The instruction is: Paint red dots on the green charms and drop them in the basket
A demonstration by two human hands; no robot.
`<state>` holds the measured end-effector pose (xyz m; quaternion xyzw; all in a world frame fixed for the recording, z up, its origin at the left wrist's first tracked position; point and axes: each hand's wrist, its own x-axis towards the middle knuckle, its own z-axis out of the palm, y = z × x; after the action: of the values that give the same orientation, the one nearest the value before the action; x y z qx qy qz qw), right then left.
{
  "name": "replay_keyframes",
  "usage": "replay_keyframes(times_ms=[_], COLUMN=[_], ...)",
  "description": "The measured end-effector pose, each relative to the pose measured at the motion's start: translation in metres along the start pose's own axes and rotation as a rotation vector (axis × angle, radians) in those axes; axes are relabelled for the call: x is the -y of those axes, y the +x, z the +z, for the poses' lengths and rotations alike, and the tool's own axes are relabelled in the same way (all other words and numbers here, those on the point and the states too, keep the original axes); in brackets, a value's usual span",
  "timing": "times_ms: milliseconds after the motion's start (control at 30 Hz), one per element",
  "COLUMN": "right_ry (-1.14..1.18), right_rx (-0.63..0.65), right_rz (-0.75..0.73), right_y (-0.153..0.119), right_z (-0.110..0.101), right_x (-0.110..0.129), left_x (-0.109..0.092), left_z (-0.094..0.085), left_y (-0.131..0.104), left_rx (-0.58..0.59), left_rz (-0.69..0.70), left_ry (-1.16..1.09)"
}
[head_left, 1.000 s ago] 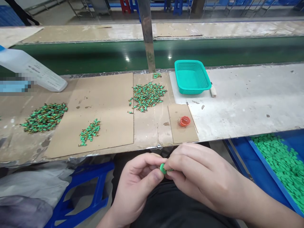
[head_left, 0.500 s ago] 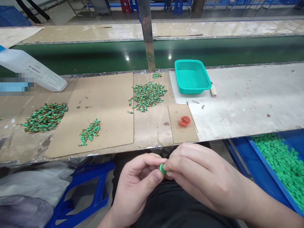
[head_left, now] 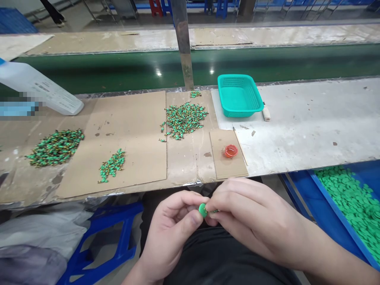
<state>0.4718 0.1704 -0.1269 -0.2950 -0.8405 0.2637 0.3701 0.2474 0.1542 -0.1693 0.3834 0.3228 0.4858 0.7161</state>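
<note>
Over my lap, just in front of the bench edge, both hands meet at a small round green disc (head_left: pixel 202 210). My left hand (head_left: pixel 169 231) pinches the disc by its rim between thumb and forefinger. The fingers of my right hand (head_left: pixel 252 217) are closed against its face. A bit of a small green piece (head_left: pixel 215 211) shows between the right fingers, its shape mostly hidden. On the bench lie piles of small green-and-gold pieces: a large middle pile (head_left: pixel 185 120), a small near pile (head_left: pixel 112 165) and a left pile (head_left: pixel 56 147).
A small red cup (head_left: pixel 230 151) of liquid stands on cardboard, beside a thin stick (head_left: pixel 241 148). Behind it is a turquoise basket (head_left: pixel 240 97). A blue tray (head_left: pixel 341 217) of green discs is at right. A white bottle (head_left: pixel 44 85) leans at left; a blue stool (head_left: pixel 109 233) stands below.
The green disc has turned so more of its face shows, and the right fingers have shifted slightly against it. In the background, a person's legs have moved. The piles look the same.
</note>
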Motion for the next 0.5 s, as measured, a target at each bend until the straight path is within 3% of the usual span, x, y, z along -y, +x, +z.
replay_keyframes(times_ms=[500], right_ry=[-0.022], right_rx=[0.003], right_rz=[-0.003], right_y=[0.0009], right_z=[-0.0005], right_x=[-0.0007], left_x=[0.0008], left_z=[-0.0004], left_y=[-0.0008], left_rx=[-0.037], left_rz=[0.008], left_ry=[0.032])
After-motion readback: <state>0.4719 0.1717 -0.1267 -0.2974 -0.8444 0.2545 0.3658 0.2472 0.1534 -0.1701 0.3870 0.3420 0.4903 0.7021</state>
